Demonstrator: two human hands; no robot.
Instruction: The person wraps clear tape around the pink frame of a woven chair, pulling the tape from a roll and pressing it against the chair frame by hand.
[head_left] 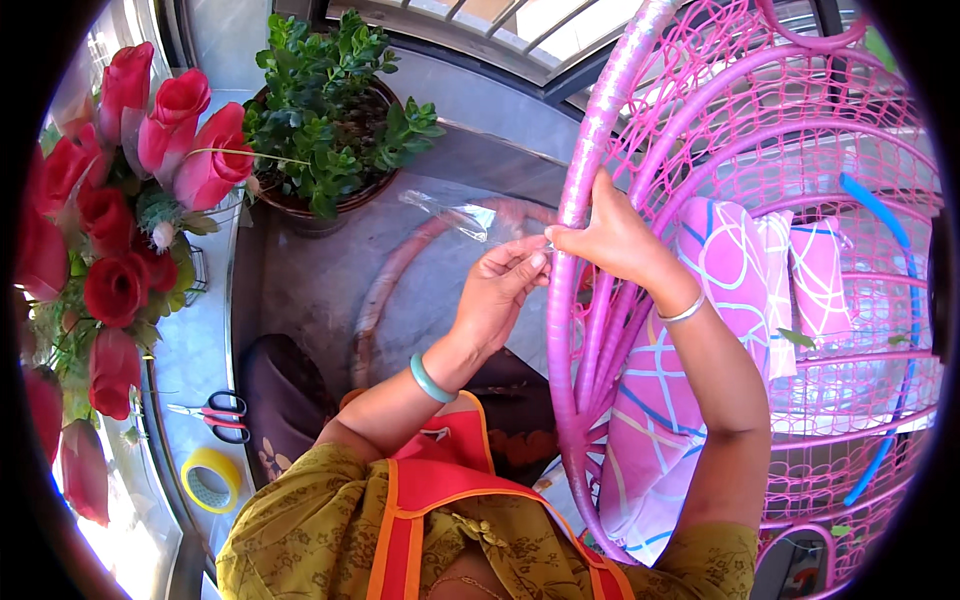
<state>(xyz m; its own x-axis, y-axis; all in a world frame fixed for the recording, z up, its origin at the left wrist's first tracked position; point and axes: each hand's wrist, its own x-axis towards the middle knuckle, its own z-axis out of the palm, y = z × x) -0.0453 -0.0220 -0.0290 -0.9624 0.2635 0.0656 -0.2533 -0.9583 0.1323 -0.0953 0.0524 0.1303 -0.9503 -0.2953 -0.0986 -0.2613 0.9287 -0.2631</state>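
Head view: our left hand point(497, 292) pinches closed, seemingly on crinkled clear plastic film point(478, 218); right of its fingertips, our right hand point(622, 238) curls round a glossy pink tube point(588, 150). Let's keep the film taut.

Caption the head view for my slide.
Right hand on a pink tube, left hand close by, clear plastic film beside them.

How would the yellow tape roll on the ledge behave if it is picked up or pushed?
The yellow tape roll would probably feel light, since its middle is hollow. Lying flat on the pale ledge, it would likely slide rather than roll when pushed. Being round, it could perhaps roll away if stood on edge.
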